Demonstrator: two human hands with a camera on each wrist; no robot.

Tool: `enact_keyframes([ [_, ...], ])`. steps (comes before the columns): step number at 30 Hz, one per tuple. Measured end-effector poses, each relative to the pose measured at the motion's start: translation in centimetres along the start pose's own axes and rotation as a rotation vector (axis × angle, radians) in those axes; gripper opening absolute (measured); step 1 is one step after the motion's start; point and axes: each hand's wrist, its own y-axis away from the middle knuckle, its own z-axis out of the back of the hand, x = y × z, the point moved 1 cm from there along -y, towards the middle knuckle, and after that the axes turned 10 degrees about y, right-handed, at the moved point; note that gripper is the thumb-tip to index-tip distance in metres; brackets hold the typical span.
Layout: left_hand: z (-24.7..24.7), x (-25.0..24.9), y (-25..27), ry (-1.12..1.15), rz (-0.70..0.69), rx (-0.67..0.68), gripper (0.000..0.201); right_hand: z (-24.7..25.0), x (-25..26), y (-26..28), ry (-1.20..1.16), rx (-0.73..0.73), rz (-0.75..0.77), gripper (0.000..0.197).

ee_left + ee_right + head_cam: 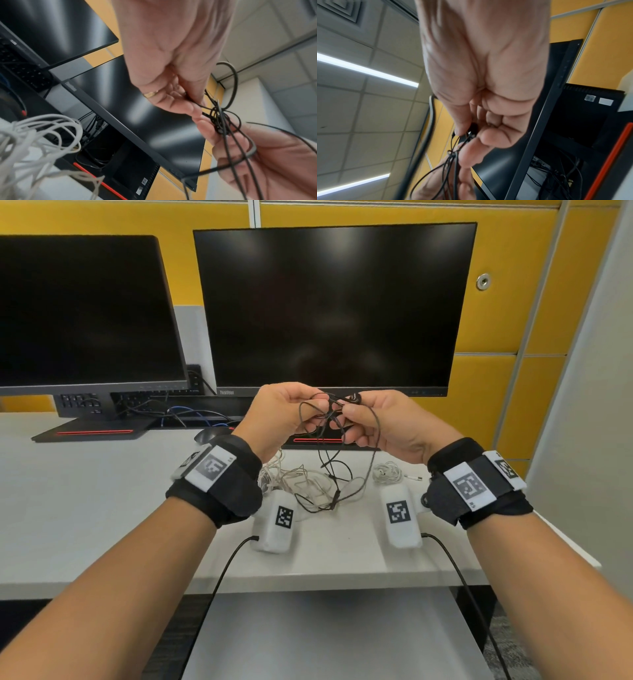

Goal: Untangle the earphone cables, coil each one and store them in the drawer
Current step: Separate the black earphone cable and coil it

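Observation:
Both hands are raised in front of the right monitor, working a knot in the black earphone cable (342, 467). My left hand (291, 414) pinches a strand of it beside the knot (219, 121). My right hand (368, 419) pinches a black earbud (473, 128) and the strands just under it. Loops of the black cable hang from the hands to the desk. A tangled white earphone cable (301, 477) lies on the desk below the left hand and shows close up in the left wrist view (42, 135). A small coiled white earphone (387, 472) lies to its right. No drawer shows.
Two dark monitors (329, 309) stand at the back of the white desk (85, 508), with their bases and a mess of black and blue cables behind. A black mouse (210, 434) sits near the left wrist. Yellow wall panels rise behind, a grey partition on the right.

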Motion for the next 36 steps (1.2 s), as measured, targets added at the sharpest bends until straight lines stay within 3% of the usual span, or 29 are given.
enact_keyframes([
  [11, -0.8, 0.0, -0.2, -0.389, -0.119, 0.074, 0.014, -0.1, 0.1, 0.0, -0.022, -0.059, -0.001, 0.011],
  [17, -0.6, -0.2, -0.5, -0.501, -0.103, 0.089, 0.017, 0.0, -0.1, -0.2, -0.067, -0.128, 0.001, 0.008],
  [23, -0.2, -0.2, 0.0, -0.271, -0.028, 0.006, 0.018, 0.3, 0.1, 0.0, -0.031, -0.095, 0.007, 0.013],
  [27, -0.2, -0.3, 0.3, -0.122, 0.036, 0.052, 0.02, 0.4, 0.1, -0.1, -0.008, -0.109, 0.003, 0.015],
  [30, 0.1, -0.3, 0.3, -0.121, 0.043, 0.057, 0.014, 0.4, -0.1, 0.0, 0.006, -0.085, 0.021, 0.013],
  [36, 0.3, -0.1, 0.0, -0.203, 0.109, -0.067, 0.011, 0.2, 0.2, 0.2, 0.016, -0.056, 0.072, 0.015],
])
